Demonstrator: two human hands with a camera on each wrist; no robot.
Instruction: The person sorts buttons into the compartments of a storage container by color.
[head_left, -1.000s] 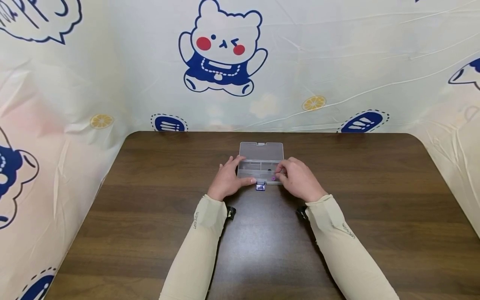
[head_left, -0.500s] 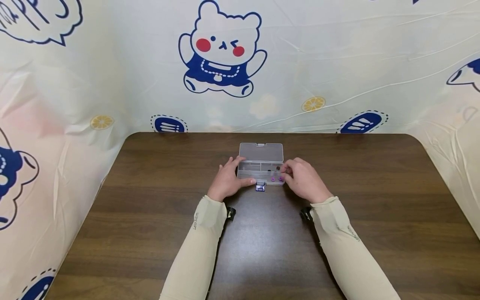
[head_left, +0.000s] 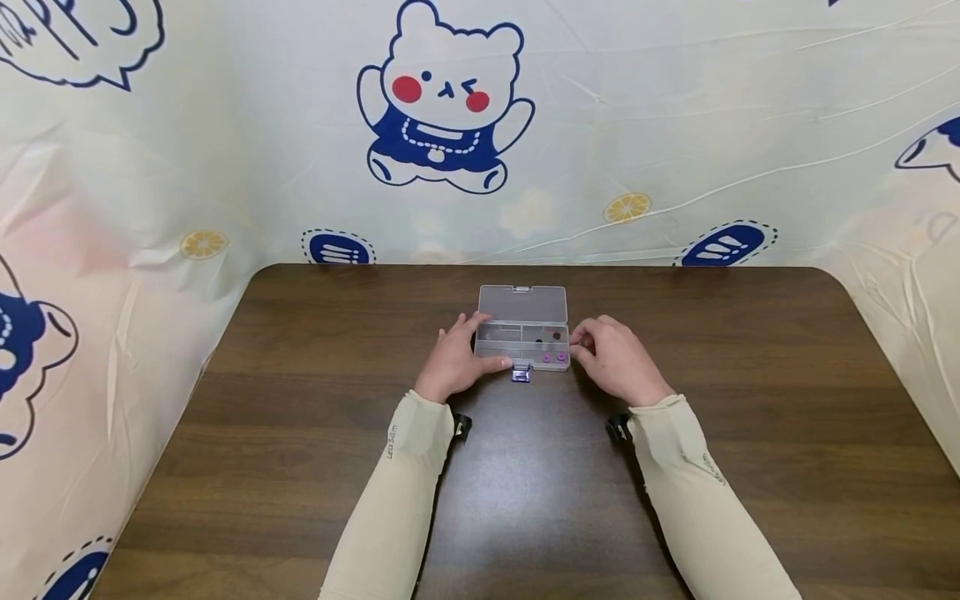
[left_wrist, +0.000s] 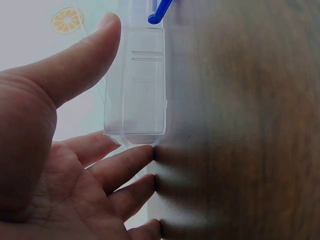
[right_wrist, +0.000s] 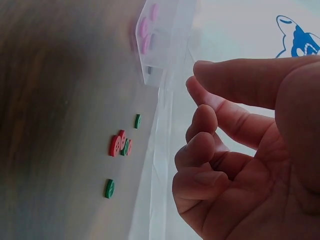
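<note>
A clear plastic compartment box (head_left: 498, 343) lies with its lid (head_left: 522, 304) swung back. My left hand (head_left: 459, 357) spans the box's left end, its straight thumb at the front edge and index finger at the back corner; its other fingertips meet the table in the left wrist view. Purple buttons (head_left: 561, 357) lie in the front right part, and small dark pieces (head_left: 557, 337) behind them. My right hand (head_left: 611, 358) is just past the box's right end, fingers bent, nothing seen between thumb and index finger. Red buttons (right_wrist: 115, 145) and green buttons (right_wrist: 109, 188) lie loose on the table near it.
The box's blue-edged latch (head_left: 521, 375) sticks out at the front. A brown wooden table (head_left: 517, 508) bears everything, and a printed cloth (head_left: 570, 150) hangs behind its far edge. Each wrist carries a small black camera.
My right hand has moved right, from over the box's right compartments to beyond its right end, uncovering purple buttons and dark pieces. The left hand and the box stay as they were.
</note>
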